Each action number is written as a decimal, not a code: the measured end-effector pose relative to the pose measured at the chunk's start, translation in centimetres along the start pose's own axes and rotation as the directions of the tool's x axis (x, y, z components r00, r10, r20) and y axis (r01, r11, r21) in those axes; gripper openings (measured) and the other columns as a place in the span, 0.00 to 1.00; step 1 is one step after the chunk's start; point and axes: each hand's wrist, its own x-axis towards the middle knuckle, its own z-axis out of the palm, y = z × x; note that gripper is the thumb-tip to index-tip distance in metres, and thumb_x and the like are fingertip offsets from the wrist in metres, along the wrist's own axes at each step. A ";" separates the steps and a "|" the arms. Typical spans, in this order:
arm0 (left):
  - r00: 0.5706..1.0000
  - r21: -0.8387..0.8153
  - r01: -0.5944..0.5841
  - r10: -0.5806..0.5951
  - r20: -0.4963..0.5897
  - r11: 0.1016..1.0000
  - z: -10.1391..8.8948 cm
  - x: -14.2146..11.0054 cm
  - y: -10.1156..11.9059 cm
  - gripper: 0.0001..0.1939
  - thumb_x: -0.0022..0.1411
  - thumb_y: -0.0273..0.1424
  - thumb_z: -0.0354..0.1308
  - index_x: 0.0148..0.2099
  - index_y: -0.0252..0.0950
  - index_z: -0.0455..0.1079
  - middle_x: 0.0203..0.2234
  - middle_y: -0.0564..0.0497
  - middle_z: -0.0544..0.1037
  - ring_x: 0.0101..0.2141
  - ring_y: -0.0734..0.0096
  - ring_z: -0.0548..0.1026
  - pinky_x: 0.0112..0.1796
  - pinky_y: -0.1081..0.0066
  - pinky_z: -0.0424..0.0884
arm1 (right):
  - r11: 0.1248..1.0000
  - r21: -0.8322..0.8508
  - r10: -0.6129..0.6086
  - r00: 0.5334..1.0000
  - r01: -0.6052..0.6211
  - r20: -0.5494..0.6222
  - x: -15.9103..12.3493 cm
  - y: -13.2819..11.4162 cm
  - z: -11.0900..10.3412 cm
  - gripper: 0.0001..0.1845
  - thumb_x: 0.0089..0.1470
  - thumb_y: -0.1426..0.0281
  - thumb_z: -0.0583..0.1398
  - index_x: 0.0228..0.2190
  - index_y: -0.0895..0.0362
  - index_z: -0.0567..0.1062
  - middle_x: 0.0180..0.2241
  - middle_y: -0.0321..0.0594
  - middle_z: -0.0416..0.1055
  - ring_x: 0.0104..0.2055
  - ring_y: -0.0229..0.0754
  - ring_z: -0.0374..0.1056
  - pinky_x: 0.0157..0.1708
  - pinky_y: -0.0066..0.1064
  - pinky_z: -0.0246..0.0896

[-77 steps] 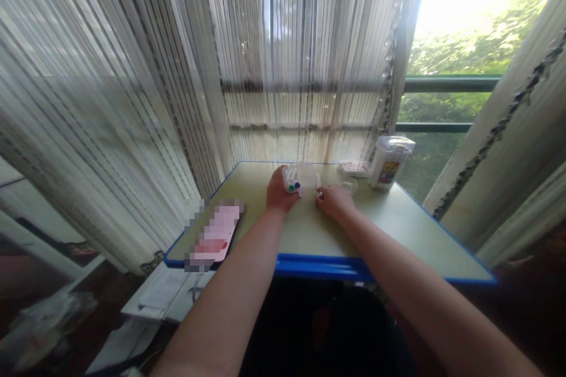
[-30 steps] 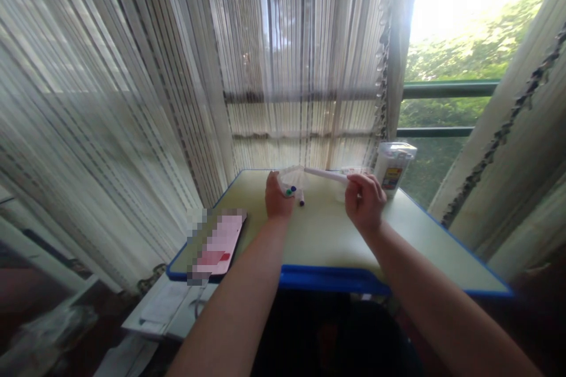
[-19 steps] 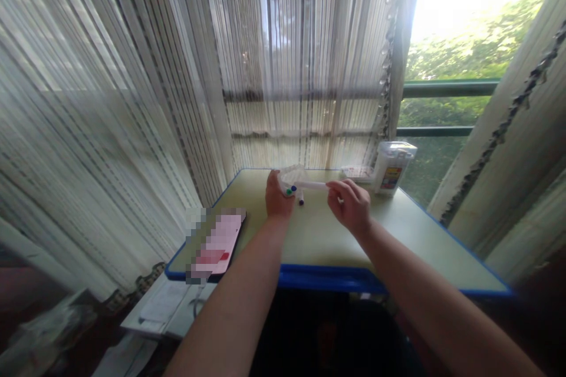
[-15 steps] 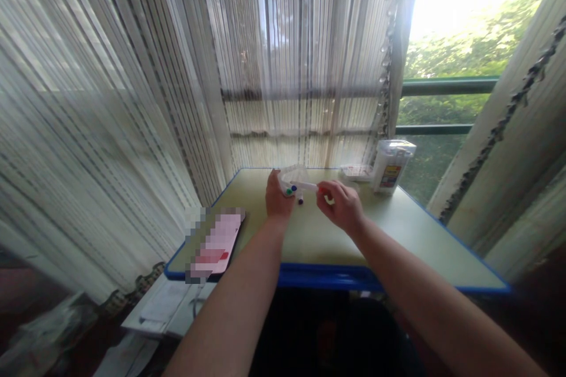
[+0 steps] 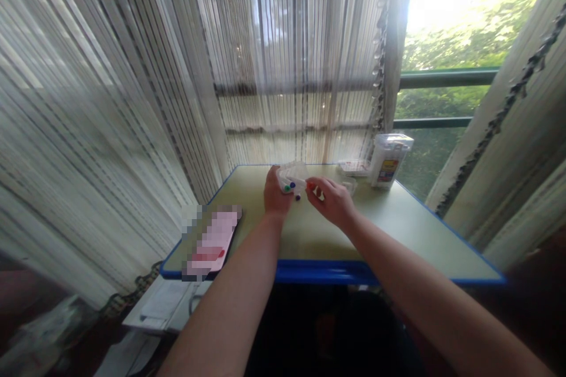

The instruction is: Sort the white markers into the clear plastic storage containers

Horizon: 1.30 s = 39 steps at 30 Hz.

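My left hand (image 5: 275, 195) is wrapped round a clear plastic case (image 5: 295, 169) above the far middle of the table. White pens that look like markers lie in the case, one with a green end (image 5: 287, 188) and one with a blue end (image 5: 292, 185). A dark purple end (image 5: 298, 197) shows just below it; whether that pen is inside the case I cannot tell. My right hand (image 5: 332, 199) pinches the red-orange end of another white marker (image 5: 310, 185). The far part of this marker reaches over or into the case opening.
A phone (image 5: 217, 235), partly blurred out, lies on the table's left side. A tall clear container (image 5: 389, 160) with a label stands at the back right, beside a low clear box (image 5: 354, 167). Another clear plastic piece (image 5: 348, 185) is behind my right hand. Blue edging (image 5: 327, 271) borders the table.
My right hand has moved left, bringing the red-ended marker closer to the case, and less of its white body shows. My left hand still holds the case. The view has shifted slightly.
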 end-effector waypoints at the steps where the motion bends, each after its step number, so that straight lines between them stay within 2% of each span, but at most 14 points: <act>1: 1.000 -0.004 -0.004 0.004 0.001 1.000 0.0 0.0 -0.1 0.31 0.43 0.26 0.61 0.52 0.39 0.57 0.45 0.45 0.70 0.46 0.59 0.71 0.48 0.60 0.68 | 1.000 -0.005 0.016 1.000 -0.016 -0.006 0.0 0.1 0.0 0.08 0.57 0.68 0.54 0.36 0.57 0.71 0.29 0.38 0.73 0.23 0.31 0.65 0.26 0.23 0.60; 6: 0.998 -0.017 -0.057 0.057 0.022 0.998 0.0 -0.2 -0.3 0.34 0.44 0.31 0.64 0.54 0.39 0.57 0.47 0.43 0.70 0.47 0.56 0.71 0.48 0.59 0.69 | 0.981 -0.138 0.134 0.990 -0.138 -0.037 0.0 0.4 0.2 0.14 0.53 0.58 0.58 0.27 0.57 0.70 0.21 0.34 0.68 0.21 0.32 0.62 0.22 0.23 0.52; 11: 0.994 -0.015 -0.100 0.100 0.042 0.995 0.1 -0.2 -0.1 0.35 0.44 0.35 0.64 0.55 0.40 0.56 0.47 0.44 0.70 0.47 0.57 0.71 0.47 0.59 0.70 | 0.964 -0.183 0.192 0.981 -0.192 -0.017 0.0 0.5 0.4 0.15 0.52 0.57 0.59 0.27 0.56 0.71 0.22 0.34 0.68 0.21 0.32 0.61 0.22 0.23 0.50; 14: 0.988 -0.006 -0.143 0.143 0.065 0.990 0.1 -0.2 0.4 0.32 0.46 0.36 0.63 0.54 0.38 0.58 0.45 0.43 0.71 0.46 0.56 0.72 0.46 0.60 0.71 | 0.970 -0.152 0.190 0.982 -0.189 -0.005 0.0 0.4 0.5 0.12 0.54 0.60 0.58 0.30 0.56 0.71 0.28 0.37 0.69 0.23 0.32 0.62 0.23 0.23 0.52; 18: 0.977 -0.002 -0.199 0.199 0.076 0.980 0.2 -0.1 0.6 0.27 0.49 0.34 0.60 0.52 0.38 0.59 0.45 0.43 0.72 0.46 0.57 0.72 0.46 0.61 0.70 | 0.983 -0.103 0.162 0.985 -0.155 0.065 -0.1 0.4 0.6 0.08 0.56 0.65 0.56 0.33 0.55 0.73 0.32 0.38 0.69 0.24 0.32 0.63 0.26 0.24 0.57; 22: 0.977 0.008 -0.198 0.197 0.079 0.980 0.4 -0.1 0.4 0.29 0.47 0.31 0.60 0.52 0.37 0.58 0.47 0.41 0.71 0.49 0.55 0.71 0.48 0.59 0.69 | 0.992 -0.089 0.100 0.992 -0.093 0.072 -0.1 0.7 0.7 0.07 0.52 0.70 0.57 0.33 0.56 0.74 0.32 0.40 0.69 0.29 0.36 0.66 0.31 0.26 0.63; 26: 0.982 -0.016 -0.169 0.170 0.086 0.985 0.4 0.0 0.3 0.29 0.46 0.31 0.61 0.51 0.38 0.59 0.44 0.43 0.72 0.46 0.57 0.72 0.46 0.60 0.70 | 0.996 -0.085 0.048 0.997 -0.042 0.067 0.1 1.1 0.5 0.09 0.51 0.74 0.56 0.34 0.56 0.74 0.33 0.42 0.69 0.32 0.39 0.67 0.34 0.28 0.65; 31: 0.988 -0.030 -0.140 0.141 0.061 0.990 0.2 0.0 0.4 0.29 0.45 0.30 0.61 0.51 0.39 0.58 0.43 0.44 0.72 0.44 0.58 0.73 0.44 0.60 0.71 | 0.996 -0.060 0.074 0.995 -0.071 0.062 0.2 1.2 0.3 0.07 0.55 0.69 0.56 0.33 0.56 0.75 0.31 0.40 0.69 0.27 0.35 0.66 0.30 0.26 0.63; 35: 0.981 -0.043 -0.178 0.181 0.066 0.983 0.3 0.0 0.7 0.26 0.46 0.31 0.61 0.49 0.38 0.59 0.39 0.46 0.72 0.41 0.62 0.73 0.42 0.64 0.71 | 0.996 -0.029 0.089 0.993 -0.087 0.082 -0.1 1.1 0.6 0.08 0.55 0.65 0.58 0.32 0.56 0.75 0.31 0.40 0.69 0.28 0.35 0.66 0.30 0.26 0.62; 39: 0.973 -0.015 -0.215 0.216 0.086 0.976 0.4 0.2 0.9 0.22 0.49 0.33 0.60 0.46 0.37 0.60 0.38 0.46 0.72 0.41 0.63 0.73 0.43 0.63 0.71 | 0.996 -0.013 0.086 0.989 -0.085 0.117 -0.1 1.0 0.6 0.09 0.55 0.64 0.58 0.33 0.56 0.75 0.31 0.40 0.68 0.29 0.36 0.67 0.30 0.27 0.63</act>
